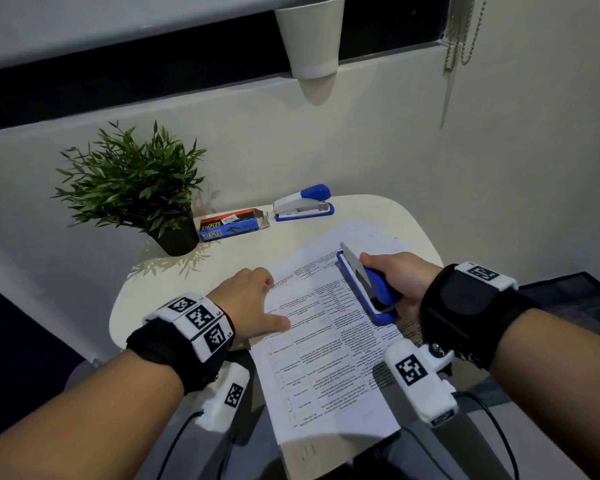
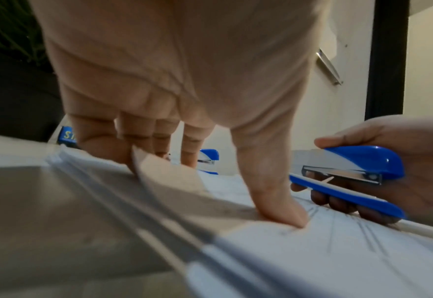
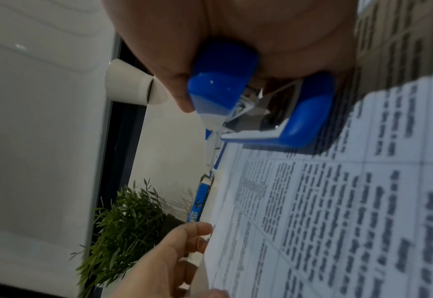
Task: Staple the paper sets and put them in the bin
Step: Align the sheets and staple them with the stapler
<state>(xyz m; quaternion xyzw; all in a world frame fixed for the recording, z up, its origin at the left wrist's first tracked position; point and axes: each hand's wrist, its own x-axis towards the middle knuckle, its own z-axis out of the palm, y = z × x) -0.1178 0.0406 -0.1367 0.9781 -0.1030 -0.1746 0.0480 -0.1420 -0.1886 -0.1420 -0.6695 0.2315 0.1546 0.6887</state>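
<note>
A stack of printed paper sheets [image 1: 326,358] lies on the small white table [image 1: 146,299], with its near end hanging over the front edge. My left hand [image 1: 274,299] holds the stack's left edge. Its thumb [image 2: 281,211] presses on the top sheet and its bent fingers [image 2: 103,145] sit at the edge, where a sheet corner lifts. My right hand [image 1: 381,285] grips a blue and white stapler [image 1: 371,289] over the stack's right side. The stapler's [image 2: 363,157] jaws stand slightly apart, just above the paper [image 2: 337,252]. No bin is in view.
A second blue and white stapler [image 1: 302,202] and a staples box [image 1: 229,225] lie at the back of the table. A potted green plant [image 1: 136,188] stands at the back left. A white cup-shaped pot [image 1: 309,36] hangs on the wall above.
</note>
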